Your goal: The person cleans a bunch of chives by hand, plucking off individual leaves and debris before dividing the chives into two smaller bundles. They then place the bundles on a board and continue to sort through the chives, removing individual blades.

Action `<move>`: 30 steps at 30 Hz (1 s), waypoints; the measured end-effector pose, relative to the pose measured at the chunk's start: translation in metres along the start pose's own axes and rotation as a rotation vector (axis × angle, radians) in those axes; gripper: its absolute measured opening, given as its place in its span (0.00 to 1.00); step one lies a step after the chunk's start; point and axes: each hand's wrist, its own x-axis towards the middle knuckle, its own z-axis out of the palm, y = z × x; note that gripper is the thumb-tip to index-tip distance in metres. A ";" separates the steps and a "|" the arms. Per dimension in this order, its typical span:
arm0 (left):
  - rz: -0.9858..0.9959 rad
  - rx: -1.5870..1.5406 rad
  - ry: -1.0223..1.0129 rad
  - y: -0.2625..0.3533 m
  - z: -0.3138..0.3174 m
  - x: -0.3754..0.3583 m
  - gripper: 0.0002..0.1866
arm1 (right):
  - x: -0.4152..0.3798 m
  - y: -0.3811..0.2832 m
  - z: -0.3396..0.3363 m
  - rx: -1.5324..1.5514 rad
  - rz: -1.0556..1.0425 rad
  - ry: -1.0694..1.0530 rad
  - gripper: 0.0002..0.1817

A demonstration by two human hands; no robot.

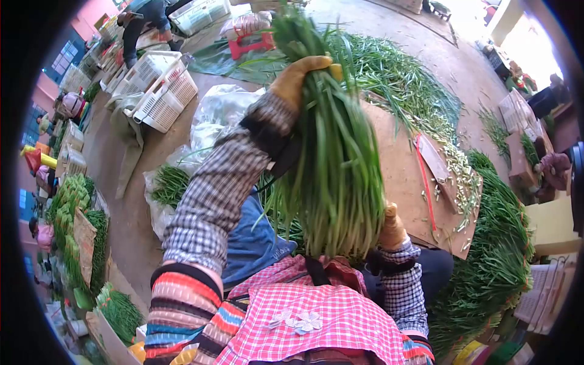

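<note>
A thick bunch of long green chives [340, 164] hangs in front of me, leaf tips up and paler stalk ends down. My left hand [299, 79], in a tan glove, is wrapped round its upper part. Beside the lower stalks is my right hand [394, 228], also gloved, with its fingers curled; what they hold, if anything, is hidden. Under and beyond the bunch lies a brown board [395, 158]. On it rest a flat metal blade [435, 161], a red strip [426, 188] and many short cut stalk pieces [465, 194].
Loose chives [389, 67] are heaped beyond the board, and a large stacked pile [493, 261] lies at my right. White plastic crates [164, 100] and clear plastic sheeting [219, 112] are on the left. A red stool [249, 44] stands ahead. Another person [143, 27] bends over at far left.
</note>
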 end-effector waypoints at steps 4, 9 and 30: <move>-0.224 -0.048 0.053 -0.048 -0.020 0.095 0.13 | 0.025 -0.017 -0.021 -0.422 0.012 0.352 0.39; -0.079 0.656 0.423 -0.121 -0.070 0.134 0.52 | 0.047 0.015 -0.054 -0.838 -0.191 0.578 0.39; 0.008 1.004 0.440 -0.115 -0.189 -0.109 0.38 | 0.040 -0.025 0.005 -1.435 -0.506 0.607 0.37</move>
